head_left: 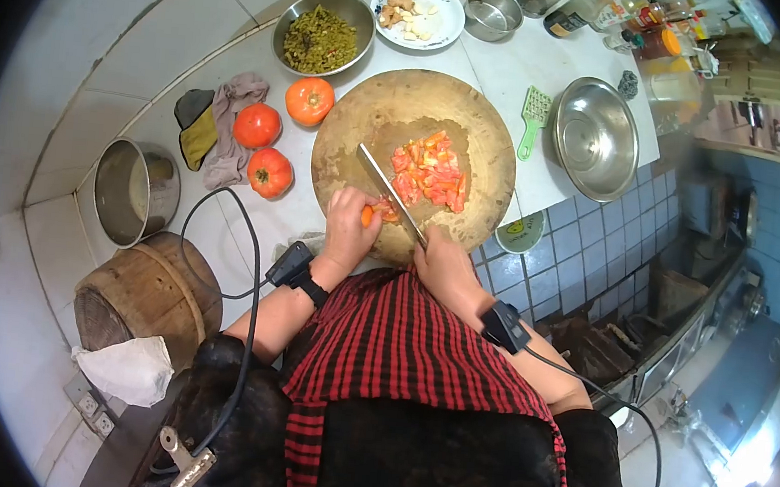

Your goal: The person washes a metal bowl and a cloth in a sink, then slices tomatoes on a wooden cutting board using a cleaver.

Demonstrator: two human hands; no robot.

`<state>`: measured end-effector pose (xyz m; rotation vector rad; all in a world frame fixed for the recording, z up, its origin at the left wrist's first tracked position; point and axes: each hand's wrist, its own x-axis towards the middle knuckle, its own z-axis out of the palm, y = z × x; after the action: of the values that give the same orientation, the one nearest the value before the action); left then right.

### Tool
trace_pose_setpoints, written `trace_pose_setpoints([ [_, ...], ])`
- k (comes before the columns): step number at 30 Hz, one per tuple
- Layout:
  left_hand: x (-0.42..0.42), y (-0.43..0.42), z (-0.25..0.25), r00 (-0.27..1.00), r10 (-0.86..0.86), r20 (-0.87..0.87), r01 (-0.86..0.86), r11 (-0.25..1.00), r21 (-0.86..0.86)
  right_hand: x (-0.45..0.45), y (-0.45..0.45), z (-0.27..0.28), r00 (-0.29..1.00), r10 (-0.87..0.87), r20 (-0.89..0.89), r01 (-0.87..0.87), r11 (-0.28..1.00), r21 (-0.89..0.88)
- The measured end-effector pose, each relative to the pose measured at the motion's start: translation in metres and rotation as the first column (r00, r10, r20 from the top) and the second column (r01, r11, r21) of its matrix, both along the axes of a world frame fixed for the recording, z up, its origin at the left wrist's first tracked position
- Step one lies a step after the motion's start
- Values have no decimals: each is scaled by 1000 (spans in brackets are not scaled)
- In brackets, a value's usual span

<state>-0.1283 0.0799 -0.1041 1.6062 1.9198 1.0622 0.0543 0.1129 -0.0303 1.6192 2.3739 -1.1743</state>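
Note:
On the round wooden chopping board (pixel 365 102) lies a pile of chopped tomato (pixel 432 170). My right hand (pixel 444 263) is closed around the handle of a knife (pixel 389 189), whose blade points up and to the left across the board. To the left of the blade, my left hand (pixel 352 222) is closed on a piece of tomato (pixel 367 216) at the board's lower edge. A few cut bits lie between its fingers and the blade. Three whole tomatoes (pixel 257 126) rest on the counter left of the board.
Behind the board stand a bowl of chopped greens (pixel 321 38) and a plate (pixel 438 33) with ginger and garlic. A steel basin (pixel 596 139) and a green grater (pixel 535 117) are at the right. Cloths (pixel 233 132), a steel pot (pixel 137 192) and a wooden barrel (pixel 154 292) stand left.

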Motion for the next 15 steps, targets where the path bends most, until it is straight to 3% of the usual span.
trace_pose_setpoints([
  [3, -3, -1, 3, 999, -14, -47, 13, 1000, -15, -11, 5, -29, 996, -6, -86, 11, 999, 53],
  [6, -2, 4, 2, 999, -21, -24, 19, 996, -84, -15, 25, -22, 986, -25, -164, 45, 991, 123],
  [8, -2, 7, -1, 973, 188, 131, -172, 977, -126, -16, 29, -3, 981, -36, -190, 64, 987, 147],
  [9, 0, 4, 1, 974, 187, 132, -170, 977, -129, -13, 30, 8, 982, -35, -186, 58, 991, 123],
  [11, 3, 5, 14, 983, 163, -89, -176, 969, -172, -10, 27, 29, 986, -16, -168, 35, 993, 113],
  [15, 5, 0, 8, 975, 177, -133, -195, 971, -139, -6, 3, 0, 994, 35, -108, -20, 991, 133],
])
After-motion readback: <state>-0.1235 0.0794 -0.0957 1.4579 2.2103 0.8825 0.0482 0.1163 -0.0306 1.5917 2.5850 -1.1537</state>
